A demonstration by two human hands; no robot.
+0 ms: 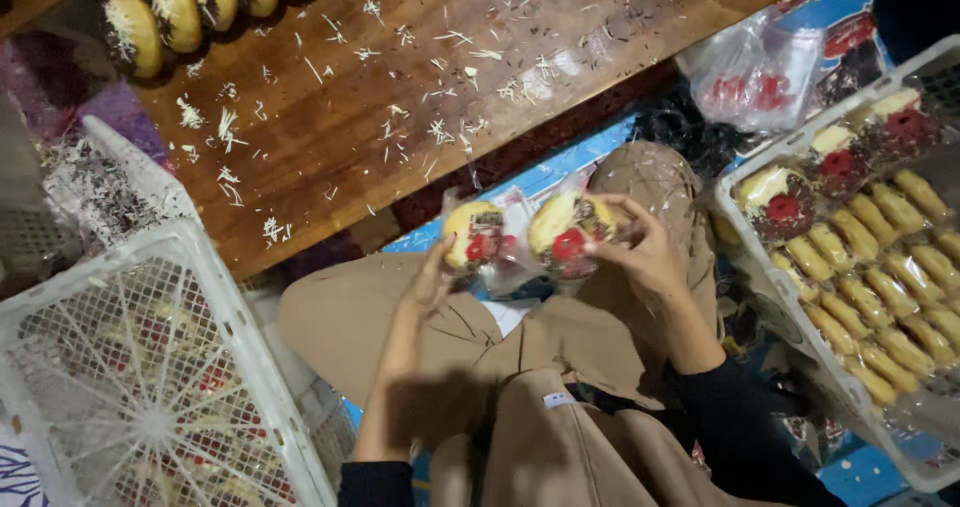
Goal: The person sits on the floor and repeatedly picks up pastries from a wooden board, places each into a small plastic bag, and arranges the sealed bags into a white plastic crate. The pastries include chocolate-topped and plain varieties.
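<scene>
Left hand (432,279) holds wrapped bun (474,237); right hand (640,252) seemingly bags another (568,229).

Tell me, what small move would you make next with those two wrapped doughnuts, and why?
Probably set one down in the white crate on the right. The left hand holds one wrapped doughnut and the right hand holds another, both already in clear bags, so both hands are full. That crate sits close beside the right hand and already holds rows of bagged doughnuts.
</scene>
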